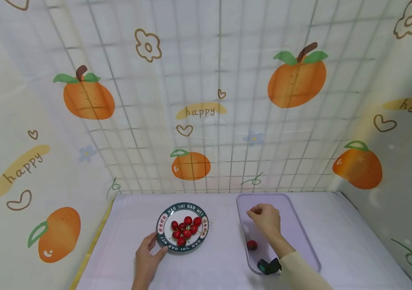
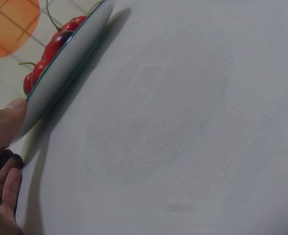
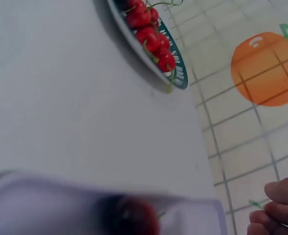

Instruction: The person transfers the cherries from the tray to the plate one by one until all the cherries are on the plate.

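Note:
A round plate (image 1: 182, 249) with a dark green lettered rim holds several red cherries (image 1: 188, 220) with thin stems. At its near left edge, my left hand (image 1: 147, 253) grips the rim; the left wrist view shows the thumb on top and the other fingers bent below. Over the lilac tray (image 1: 301, 229) is my right hand (image 1: 266, 220), fingers curled and thumb close to the index fingertip, with nothing visible between them. One dark red fruit (image 1: 252, 245) is at the tray's left side; it appears blurred in the right wrist view.
A small black device (image 1: 269, 266) is beside the right cuff, over the tray's near end. White cloth (image 1: 224, 233) covers the table between plate and tray. Behind rises a backdrop (image 1: 220, 153) printed with oranges and grid lines. Along the left edge runs a yellow strip (image 1: 99, 237).

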`<state>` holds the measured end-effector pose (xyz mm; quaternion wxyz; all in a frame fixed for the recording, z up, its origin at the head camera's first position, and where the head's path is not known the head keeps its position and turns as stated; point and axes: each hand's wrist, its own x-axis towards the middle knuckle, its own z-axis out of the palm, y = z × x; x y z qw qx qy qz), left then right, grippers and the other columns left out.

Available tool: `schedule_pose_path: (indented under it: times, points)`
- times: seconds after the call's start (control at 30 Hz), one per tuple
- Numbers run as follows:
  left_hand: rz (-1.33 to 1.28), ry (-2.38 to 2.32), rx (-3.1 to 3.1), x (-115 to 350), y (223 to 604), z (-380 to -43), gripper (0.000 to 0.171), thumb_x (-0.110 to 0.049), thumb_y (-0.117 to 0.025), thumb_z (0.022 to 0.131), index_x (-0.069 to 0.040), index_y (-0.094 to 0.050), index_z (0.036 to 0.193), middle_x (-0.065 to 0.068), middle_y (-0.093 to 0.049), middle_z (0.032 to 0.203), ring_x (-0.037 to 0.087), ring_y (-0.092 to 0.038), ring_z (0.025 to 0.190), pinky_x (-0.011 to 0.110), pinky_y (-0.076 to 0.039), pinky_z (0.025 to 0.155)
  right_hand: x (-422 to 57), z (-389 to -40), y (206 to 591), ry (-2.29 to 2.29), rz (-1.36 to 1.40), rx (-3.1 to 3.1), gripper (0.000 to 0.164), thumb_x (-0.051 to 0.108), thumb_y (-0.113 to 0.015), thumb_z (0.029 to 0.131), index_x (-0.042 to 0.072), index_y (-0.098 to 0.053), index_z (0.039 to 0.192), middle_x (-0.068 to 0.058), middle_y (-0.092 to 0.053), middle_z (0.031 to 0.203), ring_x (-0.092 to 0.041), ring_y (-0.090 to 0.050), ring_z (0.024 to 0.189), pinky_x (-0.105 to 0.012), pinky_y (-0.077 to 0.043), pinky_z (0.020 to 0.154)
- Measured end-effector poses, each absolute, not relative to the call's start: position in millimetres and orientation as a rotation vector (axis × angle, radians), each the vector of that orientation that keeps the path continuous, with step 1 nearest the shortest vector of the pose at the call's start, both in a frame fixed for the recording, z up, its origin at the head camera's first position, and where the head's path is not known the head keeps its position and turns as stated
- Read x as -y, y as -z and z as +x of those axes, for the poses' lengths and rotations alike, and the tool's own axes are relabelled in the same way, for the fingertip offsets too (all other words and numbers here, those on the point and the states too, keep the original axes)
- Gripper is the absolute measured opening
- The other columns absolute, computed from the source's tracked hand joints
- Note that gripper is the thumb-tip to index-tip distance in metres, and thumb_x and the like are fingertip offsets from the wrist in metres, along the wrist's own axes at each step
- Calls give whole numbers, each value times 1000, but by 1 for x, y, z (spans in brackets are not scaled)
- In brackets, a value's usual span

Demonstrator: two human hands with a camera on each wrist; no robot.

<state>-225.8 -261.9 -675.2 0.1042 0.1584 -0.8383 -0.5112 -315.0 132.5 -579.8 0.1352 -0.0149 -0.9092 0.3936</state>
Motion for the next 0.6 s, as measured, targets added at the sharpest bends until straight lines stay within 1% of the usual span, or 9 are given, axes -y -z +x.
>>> schedule_pose_path:
  times: [0.3, 0.6]
  points:
    - [451, 1495, 2471, 263, 678, -226, 77, -17, -90, 83, -6, -53, 150, 17, -56, 153, 37, -55, 140, 50, -50, 116, -156, -292, 599, -1118, -61, 2704, 16, 18, -85, 86, 3, -79, 85, -3, -75, 77, -21, -67, 74, -37, -56, 65]
    - [454, 1475, 2490, 261, 675, -224, 76, -16, -89, 84, -5, -53, 150, 18, -55, 153, 38, -54, 140, 50, -52, 115, -162, -270, 613, -1115, -33, 2735, 14, 17, -85, 85, 6, -78, 81, 0, -73, 74, -16, -65, 70, -38, -55, 65]
